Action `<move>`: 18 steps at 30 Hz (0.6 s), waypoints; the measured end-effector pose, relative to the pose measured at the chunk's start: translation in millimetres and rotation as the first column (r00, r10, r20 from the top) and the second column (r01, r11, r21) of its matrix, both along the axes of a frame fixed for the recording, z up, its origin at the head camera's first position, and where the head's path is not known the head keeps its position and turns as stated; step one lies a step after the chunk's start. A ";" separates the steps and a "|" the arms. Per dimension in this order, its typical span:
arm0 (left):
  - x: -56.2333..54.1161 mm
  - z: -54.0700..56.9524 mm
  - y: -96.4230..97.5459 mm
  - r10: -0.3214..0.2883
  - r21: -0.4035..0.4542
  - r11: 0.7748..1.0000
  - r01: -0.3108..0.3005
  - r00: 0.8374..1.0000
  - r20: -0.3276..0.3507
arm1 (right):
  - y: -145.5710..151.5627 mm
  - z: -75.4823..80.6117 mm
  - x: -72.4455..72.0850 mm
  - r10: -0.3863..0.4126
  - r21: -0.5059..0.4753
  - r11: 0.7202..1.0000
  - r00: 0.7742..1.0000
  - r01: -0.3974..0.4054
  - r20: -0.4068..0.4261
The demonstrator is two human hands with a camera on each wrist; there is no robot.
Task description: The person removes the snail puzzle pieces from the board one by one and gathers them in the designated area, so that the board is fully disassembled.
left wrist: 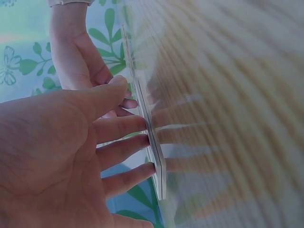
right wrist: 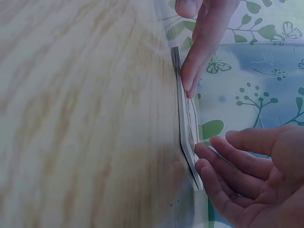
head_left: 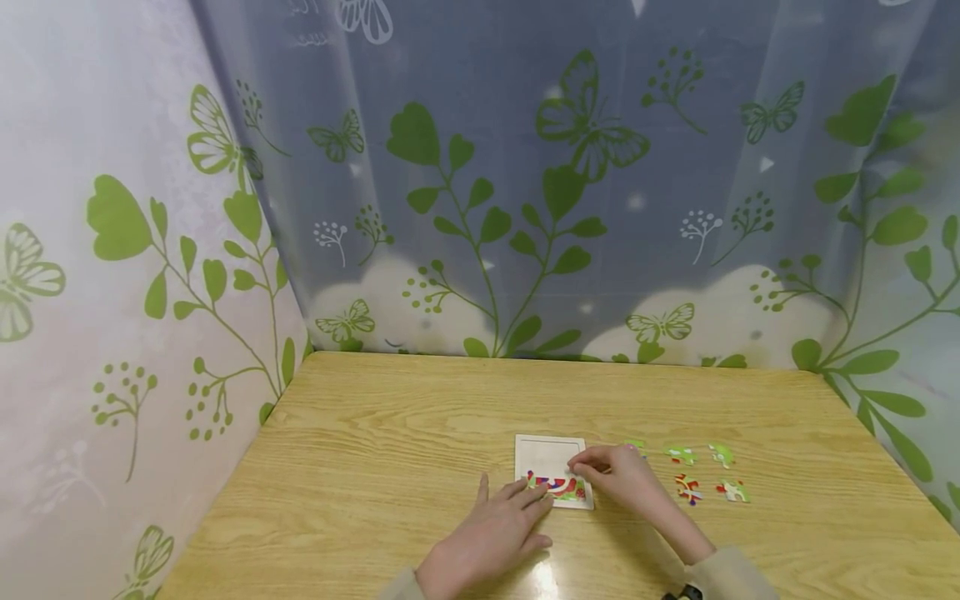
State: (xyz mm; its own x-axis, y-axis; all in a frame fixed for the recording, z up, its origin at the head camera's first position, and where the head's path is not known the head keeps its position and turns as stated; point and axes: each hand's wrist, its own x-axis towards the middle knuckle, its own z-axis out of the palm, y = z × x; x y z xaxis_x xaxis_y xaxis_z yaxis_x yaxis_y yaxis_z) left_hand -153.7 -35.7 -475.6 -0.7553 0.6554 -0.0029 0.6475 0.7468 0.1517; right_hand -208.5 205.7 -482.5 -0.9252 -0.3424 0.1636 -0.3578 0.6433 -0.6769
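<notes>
A white puzzle tray (head_left: 551, 448) lies on the table, its lower part filled with joined, brightly coloured jigsaw pieces (head_left: 561, 487). My left hand (head_left: 495, 529) has its fingers stretched out over the tray's near left corner. In the left wrist view, fingertips of that left hand (left wrist: 61, 147) touch the tray's edge (left wrist: 159, 175). At the tray's right side is my right hand (head_left: 618, 477), thumb and fingers bent loosely toward the inside. The right wrist view shows the fingertips of this right hand (right wrist: 251, 175) at the tray's rim (right wrist: 183, 118), with no piece visible between them.
Right of the tray lie several loose jigsaw pieces in two rows, among them a green one (head_left: 722, 454), a red one (head_left: 687, 489) and a pale green one (head_left: 732, 491). The wooden table (head_left: 360, 450) meets a leaf-and-butterfly patterned curtain (head_left: 480, 208) at its back.
</notes>
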 end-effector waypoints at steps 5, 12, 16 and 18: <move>0.0 -0.5 0.2 0.000 0.002 1.000 0.000 1.000 -0.002 | -1.2 -0.8 -0.2 -0.014 -0.005 1.000 1.000 0.014 0.000; -0.4 0.1 0.1 -0.002 0.003 1.000 0.002 1.000 -0.007 | -2.6 -1.2 -1.1 -0.033 -0.037 0.999 0.999 0.034 0.023; -0.1 0.1 0.1 -0.003 0.001 1.000 0.003 1.000 -0.010 | -2.3 -2.9 -2.2 -0.004 -0.079 0.997 1.000 0.006 0.025; -0.1 0.0 0.3 -0.003 0.002 1.000 0.003 1.000 -0.014 | -2.2 -4.3 -2.8 0.011 -0.103 0.995 0.999 -0.008 0.031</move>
State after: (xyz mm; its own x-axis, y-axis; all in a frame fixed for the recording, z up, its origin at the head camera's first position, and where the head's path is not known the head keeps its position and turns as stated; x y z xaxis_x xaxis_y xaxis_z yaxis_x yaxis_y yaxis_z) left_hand -153.7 -35.4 -475.6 -0.7532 0.6577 0.0088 0.6518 0.7446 0.1437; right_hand -211.3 203.5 -486.8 -0.9271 -0.3342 0.1697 -0.3414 0.5662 -0.7502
